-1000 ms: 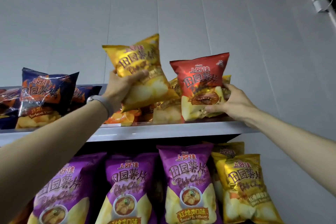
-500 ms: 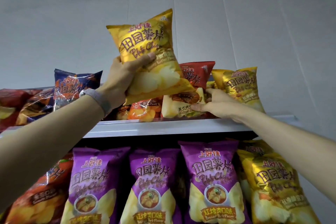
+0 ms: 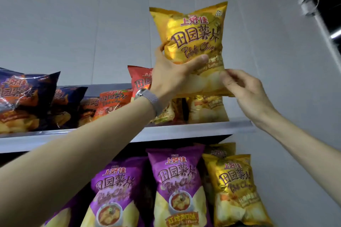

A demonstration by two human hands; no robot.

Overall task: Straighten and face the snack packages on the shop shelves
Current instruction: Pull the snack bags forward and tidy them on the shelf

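A yellow chip bag (image 3: 193,37) is held upright in the air above the right end of the top shelf (image 3: 184,131), its front facing me. My left hand (image 3: 171,77) grips its lower left side, thumb across the front. My right hand (image 3: 245,90) pinches the bag's lower right corner. Behind and below it stand a red bag (image 3: 140,79) and another yellow bag (image 3: 206,108) on the shelf. An orange bag (image 3: 114,101) leans left of the red one.
Dark blue bags (image 3: 27,97) lean at the top shelf's left end. On the shelf below stand purple bags (image 3: 177,180) and a yellow bag (image 3: 234,190) at the right. A grey wall (image 3: 287,97) closes the right side.
My left hand has carried the yellow bag rightward and turned it upright. My right hand left the red bag on the shelf and took the yellow bag's lower right corner.
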